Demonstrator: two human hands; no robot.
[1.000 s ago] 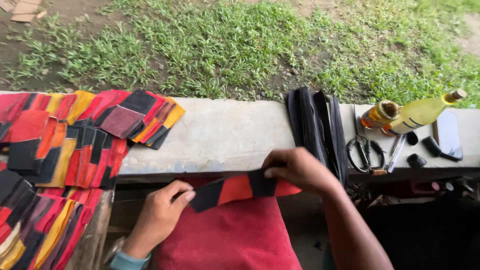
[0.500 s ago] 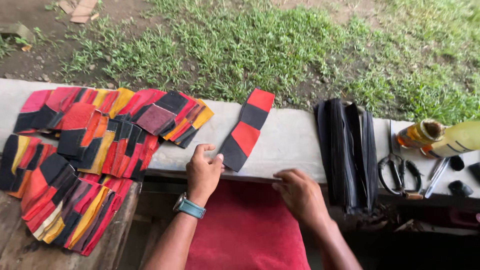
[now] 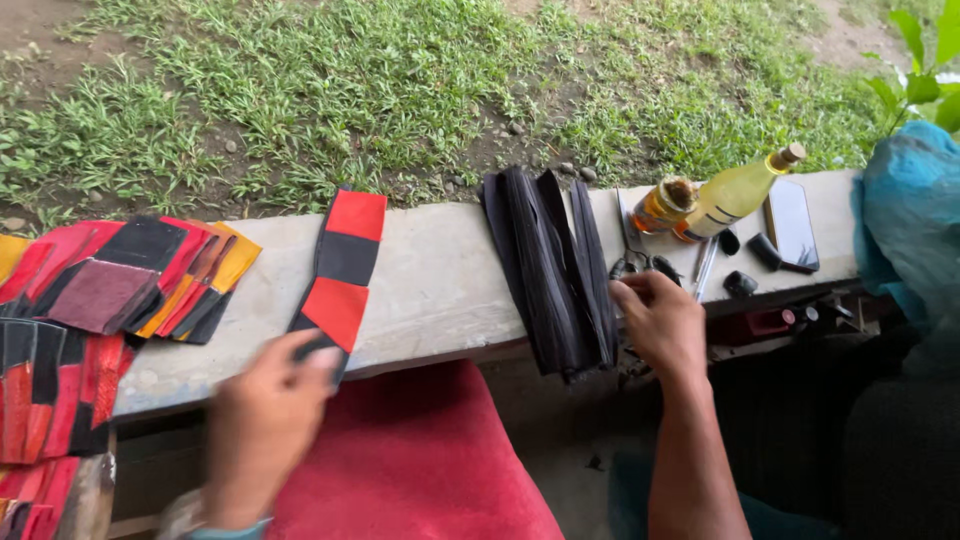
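A red-and-black strip [image 3: 343,262] is laid flat across the tabletop [image 3: 440,290], and its near end is pressed by the fingers of the left hand [image 3: 265,420]; the blur hides whether they grip it. The right hand [image 3: 658,318] is rested, loosely curled, at the scissors [image 3: 636,266], just beside a black bundle [image 3: 550,268]; nothing is seen to be clasped. Two bottles [image 3: 715,198] and a phone [image 3: 792,225] are placed further right. Coloured pieces [image 3: 120,275] are piled at the left.
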